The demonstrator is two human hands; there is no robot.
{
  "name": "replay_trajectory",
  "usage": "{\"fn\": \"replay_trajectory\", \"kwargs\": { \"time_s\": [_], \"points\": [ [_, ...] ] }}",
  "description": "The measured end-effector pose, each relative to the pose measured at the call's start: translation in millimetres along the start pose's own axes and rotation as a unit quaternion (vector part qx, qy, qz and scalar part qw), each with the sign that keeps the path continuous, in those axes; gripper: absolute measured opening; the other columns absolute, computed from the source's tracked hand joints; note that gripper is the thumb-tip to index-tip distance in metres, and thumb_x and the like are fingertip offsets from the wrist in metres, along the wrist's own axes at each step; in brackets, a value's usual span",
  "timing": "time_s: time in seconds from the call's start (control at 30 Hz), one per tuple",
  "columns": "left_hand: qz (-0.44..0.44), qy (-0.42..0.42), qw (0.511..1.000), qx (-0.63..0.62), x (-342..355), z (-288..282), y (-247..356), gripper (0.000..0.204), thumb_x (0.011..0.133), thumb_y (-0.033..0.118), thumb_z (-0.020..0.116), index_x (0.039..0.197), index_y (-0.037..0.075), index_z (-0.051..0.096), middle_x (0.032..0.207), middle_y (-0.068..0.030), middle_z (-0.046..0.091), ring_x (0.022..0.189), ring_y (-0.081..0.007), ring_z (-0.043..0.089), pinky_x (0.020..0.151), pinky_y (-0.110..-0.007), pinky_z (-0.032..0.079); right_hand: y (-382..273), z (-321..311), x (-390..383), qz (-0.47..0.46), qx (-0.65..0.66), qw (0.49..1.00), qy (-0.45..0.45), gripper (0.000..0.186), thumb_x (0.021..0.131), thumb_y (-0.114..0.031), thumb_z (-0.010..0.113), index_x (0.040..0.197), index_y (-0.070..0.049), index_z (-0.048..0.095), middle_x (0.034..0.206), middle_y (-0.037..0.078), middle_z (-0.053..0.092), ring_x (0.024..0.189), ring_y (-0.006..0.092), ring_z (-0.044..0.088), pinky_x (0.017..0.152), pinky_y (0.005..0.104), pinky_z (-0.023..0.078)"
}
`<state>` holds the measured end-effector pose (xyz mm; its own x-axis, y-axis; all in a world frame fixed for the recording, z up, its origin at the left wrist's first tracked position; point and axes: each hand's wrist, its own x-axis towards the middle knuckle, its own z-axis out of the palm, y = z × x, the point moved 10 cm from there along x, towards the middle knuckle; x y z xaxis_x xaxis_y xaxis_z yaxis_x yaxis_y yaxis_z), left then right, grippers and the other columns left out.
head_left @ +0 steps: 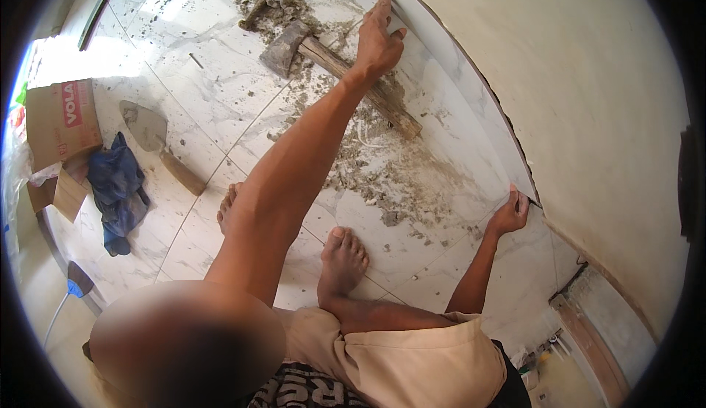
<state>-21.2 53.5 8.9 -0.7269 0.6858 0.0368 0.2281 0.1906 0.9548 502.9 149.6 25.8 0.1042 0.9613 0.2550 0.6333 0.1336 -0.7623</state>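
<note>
A long white marbled skirting tile [482, 88] stands on edge along the foot of the cream wall. My left hand [379, 44] reaches far forward to its far end, with fingers stretched along the end and the thumb against its front. Close to the near end, my right hand [509, 213] is closed with thumb and fingertips at the tile's corner. A small dark gap shows between tile and wall there. Under my left forearm lies a hammer-like tool with a heavy, wide metal head [285, 49] and a wooden handle [393, 112].
Crumbled mortar [368, 180] litters the marbled floor tiles. A pointed trowel [147, 127], a dark blue cloth [118, 187] and an open cardboard box [62, 125] lie left. My bare foot [342, 261] is near the rubble. A wooden board [588, 342] stands at lower right.
</note>
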Motion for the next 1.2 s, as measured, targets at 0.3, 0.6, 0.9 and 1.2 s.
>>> {"fn": "replay_trajectory", "kwargs": {
  "time_s": [0.3, 0.6, 0.9, 1.2],
  "points": [
    [0.016, 0.016, 0.998, -0.058, 12, -2, 10, 0.092, 0.082, 0.034, 0.078, 0.149, -0.004, 0.028, 0.152, -0.0281, 0.032, 0.135, -0.0411, 0.039, 0.113, -0.046, 0.034, -5, -4, 2, 0.045, 0.06, 0.997, -0.014, 0.021, 0.084, -0.011, 0.077, 0.091, 0.007, 0.07, 0.09, 0.01, 0.071, 0.082, 0.0166, 0.063, 0.079, 0.031, 0.051],
    [-0.005, -0.029, 0.998, -0.054, 30, -16, 26, 0.095, 0.063, 0.03, 0.093, 0.135, -0.007, 0.043, 0.129, -0.0246, 0.055, 0.123, -0.0366, 0.053, 0.098, -0.047, 0.051, 14, -10, 6, 0.072, 0.047, 0.996, -0.029, 0.02, 0.084, -0.011, 0.076, 0.094, 0.006, 0.07, 0.094, 0.013, 0.072, 0.085, 0.019, 0.065, 0.078, 0.033, 0.053],
    [0.041, -0.042, 0.996, 0.061, 39, -27, 5, 0.08, 0.066, 0.036, 0.091, 0.125, -0.004, 0.054, 0.118, -0.0226, 0.064, 0.116, -0.0358, 0.06, 0.091, -0.041, 0.054, -4, -7, 4, 0.042, 0.047, 0.996, -0.069, 0.02, 0.088, -0.008, 0.071, 0.102, 0.007, 0.069, 0.099, 0.012, 0.071, 0.089, 0.0187, 0.065, 0.083, 0.0321, 0.051],
    [0.036, -0.027, 0.998, -0.036, 26, -25, 23, 0.064, 0.072, 0.028, 0.087, 0.121, -0.002, 0.058, 0.117, -0.0194, 0.065, 0.116, -0.0359, 0.059, 0.09, -0.046, 0.053, -7, -10, -2, 0.068, 0.058, 0.995, -0.05, 0.018, 0.087, -0.009, 0.07, 0.099, 0.004, 0.071, 0.096, 0.012, 0.071, 0.085, 0.0192, 0.065, 0.08, 0.0332, 0.051]
  ]
}}
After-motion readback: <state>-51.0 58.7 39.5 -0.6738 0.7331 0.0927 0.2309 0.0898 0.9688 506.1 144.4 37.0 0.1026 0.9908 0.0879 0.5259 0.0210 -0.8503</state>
